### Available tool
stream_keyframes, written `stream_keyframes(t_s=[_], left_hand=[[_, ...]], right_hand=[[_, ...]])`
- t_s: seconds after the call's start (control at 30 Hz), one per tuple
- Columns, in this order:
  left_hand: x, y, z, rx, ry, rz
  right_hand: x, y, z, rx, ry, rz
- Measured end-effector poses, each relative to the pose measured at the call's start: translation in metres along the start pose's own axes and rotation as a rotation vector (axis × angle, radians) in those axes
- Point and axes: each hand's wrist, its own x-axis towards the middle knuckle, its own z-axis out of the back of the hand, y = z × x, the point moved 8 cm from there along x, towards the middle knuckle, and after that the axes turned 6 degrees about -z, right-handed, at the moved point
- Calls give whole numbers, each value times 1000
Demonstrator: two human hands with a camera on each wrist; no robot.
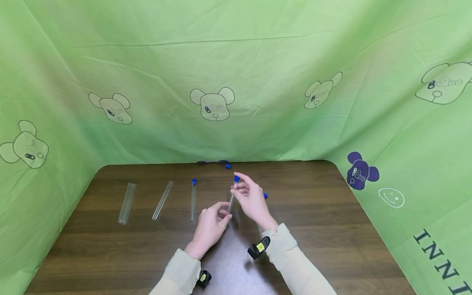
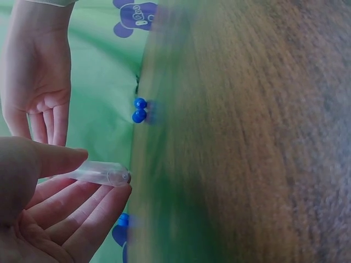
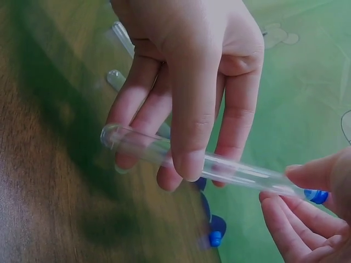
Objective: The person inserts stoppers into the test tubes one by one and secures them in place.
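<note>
A clear glass test tube (image 1: 231, 203) with a blue cap (image 1: 237, 179) in its mouth is held above the table, tilted. My left hand (image 1: 209, 226) pinches the tube toward its rounded closed end, thumb across it in the right wrist view. Near the capped end, my right hand (image 1: 252, 201) holds the tube between thumb and fingers, one fingertip on the cap. In the right wrist view the cap (image 3: 316, 196) sits at the tube's end beside the right hand's fingers. How deep the cap is seated cannot be told.
Left of the hands lie a blue-capped tube (image 1: 193, 203), an uncapped tube (image 1: 162, 200) and uncapped tubes side by side (image 1: 127, 203). Loose blue caps (image 1: 228, 166) sit at the table's back edge, and more blue (image 1: 265, 196) shows beside the right hand. Green cloth (image 1: 214, 139) surrounds the wooden table (image 1: 313, 237).
</note>
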Motion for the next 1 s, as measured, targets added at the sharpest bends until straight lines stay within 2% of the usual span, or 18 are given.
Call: stream_keyframes(t_s=[0.23, 0.47, 1.0], left_hand=[[0, 0, 0, 0, 7, -3], [1, -1, 1, 21, 12, -25], [2, 0, 1, 28, 5, -18]], right_hand=[[1, -1, 1, 50, -4, -36], [1, 0, 3, 49, -19, -7], [-3, -2, -3, -63, -13, 19]])
